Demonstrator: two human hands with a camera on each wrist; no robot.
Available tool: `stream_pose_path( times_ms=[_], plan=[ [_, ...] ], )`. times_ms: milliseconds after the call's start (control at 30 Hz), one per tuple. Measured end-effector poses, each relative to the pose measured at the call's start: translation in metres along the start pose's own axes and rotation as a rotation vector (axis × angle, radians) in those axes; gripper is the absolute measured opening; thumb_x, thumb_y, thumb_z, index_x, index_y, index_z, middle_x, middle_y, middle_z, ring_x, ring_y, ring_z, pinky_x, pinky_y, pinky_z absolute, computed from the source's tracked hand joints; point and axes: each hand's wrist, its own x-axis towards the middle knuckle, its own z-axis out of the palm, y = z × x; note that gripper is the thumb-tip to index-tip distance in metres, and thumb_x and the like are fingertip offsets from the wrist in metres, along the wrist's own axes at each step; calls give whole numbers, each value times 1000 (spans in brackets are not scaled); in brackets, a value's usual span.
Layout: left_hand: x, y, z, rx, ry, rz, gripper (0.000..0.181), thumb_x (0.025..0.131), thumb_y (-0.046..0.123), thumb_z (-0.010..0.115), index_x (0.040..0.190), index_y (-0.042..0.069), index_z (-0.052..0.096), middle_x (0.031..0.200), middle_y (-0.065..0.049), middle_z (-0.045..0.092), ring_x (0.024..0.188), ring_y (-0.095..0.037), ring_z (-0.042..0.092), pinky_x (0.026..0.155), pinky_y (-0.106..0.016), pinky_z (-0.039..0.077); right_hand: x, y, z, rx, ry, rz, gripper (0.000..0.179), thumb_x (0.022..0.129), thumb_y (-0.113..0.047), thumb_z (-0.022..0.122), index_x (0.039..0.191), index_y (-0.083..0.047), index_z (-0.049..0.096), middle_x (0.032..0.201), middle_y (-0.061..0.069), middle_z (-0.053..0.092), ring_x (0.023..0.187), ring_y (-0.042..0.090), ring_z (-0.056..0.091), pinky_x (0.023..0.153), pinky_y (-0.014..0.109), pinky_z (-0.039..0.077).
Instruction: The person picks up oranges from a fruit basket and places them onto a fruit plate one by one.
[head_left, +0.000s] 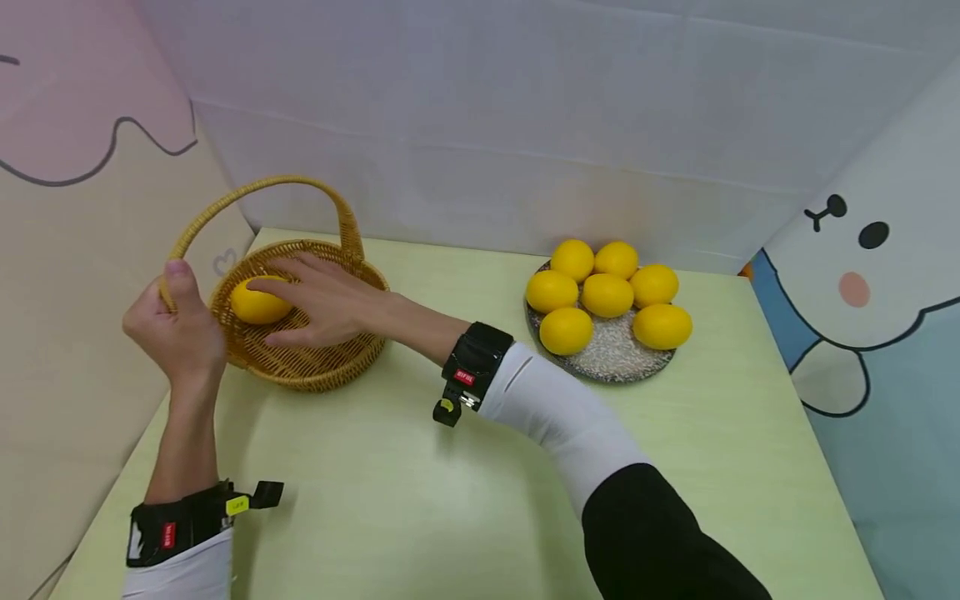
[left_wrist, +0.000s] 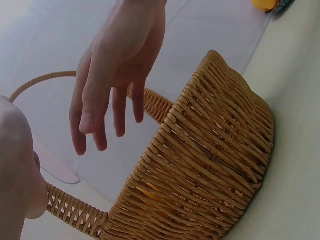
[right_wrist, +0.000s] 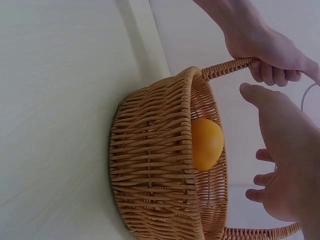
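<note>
A wicker basket (head_left: 318, 379) stands at the left of the table with one lemon (head_left: 251, 307) inside it. My left hand (head_left: 180, 329) grips the left side of its tall handle (head_left: 281, 180), the thumb lying along it. Over the basket's mouth my right hand (head_left: 326, 302) is held with fingers spread and nothing in them. In the right wrist view the lemon (right_wrist: 207, 145) sits below that hand, apart from the fingers. From the left wrist view, the fingers of the right hand (left_wrist: 120, 55) hang above the rim, and the woven wall mostly hides the lemon.
A speckled round plate (head_left: 618, 362) holding several lemons (head_left: 607, 296) stands at the back right of the pale green table (head_left: 420, 500). A white cloth wall (head_left: 480, 125) rises behind, with printed panels on both sides.
</note>
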Motion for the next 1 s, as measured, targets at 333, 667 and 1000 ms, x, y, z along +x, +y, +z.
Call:
stream_pose_path(
  times_ms=[333,667,1000],
  plan=[
    [1,-1,-2,5,-4,-9,56,102,41,64,55,29,37,55,17,29,54,-5,18,55,-25,8,47,-13,-5,-34,-66,56,82,110,-73,48,180,-40,21,192,-1,12,178,24,16,144,40,21],
    [0,-2,-6,31,3,-2,55,103,41,63,55,31,37,56,18,30,56,-4,19,57,-24,9,76,-21,4,-31,-123,122,83,111,-73,46,181,-42,12,192,-5,7,177,20,18,143,35,23],
    [-1,-4,-3,-2,3,-10,57,103,40,65,55,28,36,54,17,29,54,-3,18,55,-23,8,96,-35,19,-5,-254,201,85,112,-70,46,180,-46,2,191,-13,1,178,16,13,140,35,29]
  ],
)
